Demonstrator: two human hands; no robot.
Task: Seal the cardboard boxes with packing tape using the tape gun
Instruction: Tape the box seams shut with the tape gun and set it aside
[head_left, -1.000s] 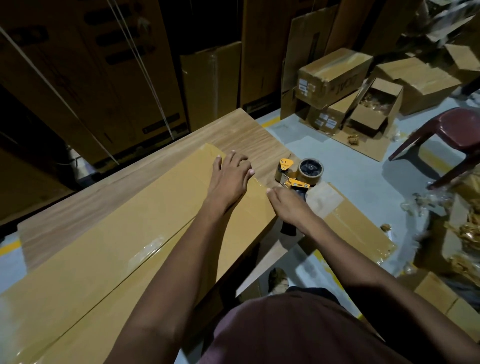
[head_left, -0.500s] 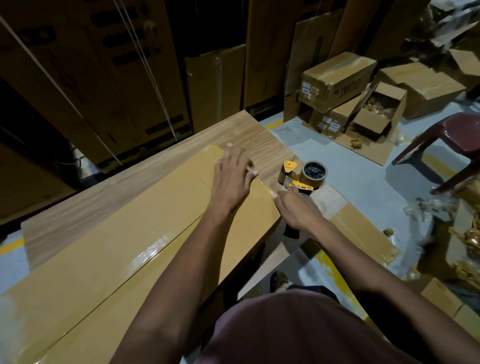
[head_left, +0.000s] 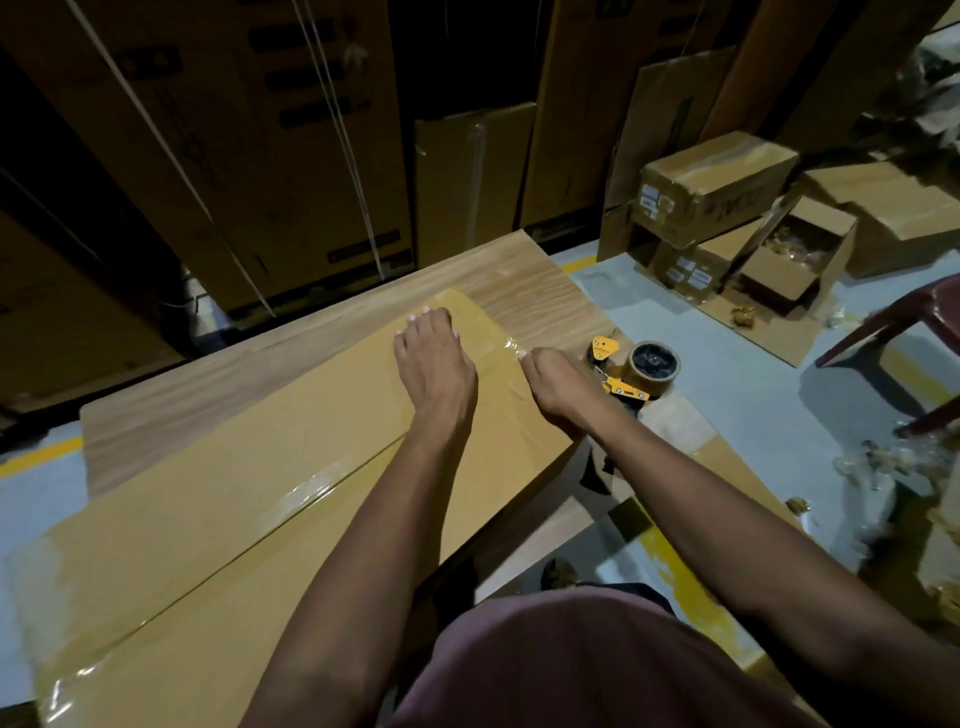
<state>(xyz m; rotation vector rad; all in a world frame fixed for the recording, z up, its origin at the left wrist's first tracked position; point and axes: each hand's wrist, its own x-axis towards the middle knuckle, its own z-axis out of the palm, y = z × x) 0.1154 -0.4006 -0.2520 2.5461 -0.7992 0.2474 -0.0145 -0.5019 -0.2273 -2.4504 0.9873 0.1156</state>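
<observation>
On the table (head_left: 524, 291), a long flat box (head_left: 249, 499), reaching from the near left corner up to the far right, with tape (head_left: 306, 491) along its middle seam. On the far end of the box, the left hand (head_left: 434, 364), lying flat, and just to its right the right hand (head_left: 558, 387), resting on the box edge, with the tape gun (head_left: 634, 371) right behind it at the table's right edge. Farther right, down on the floor, a pile of boxes (head_left: 727, 208), and beside them at the far right a chair (head_left: 904, 332).
</observation>
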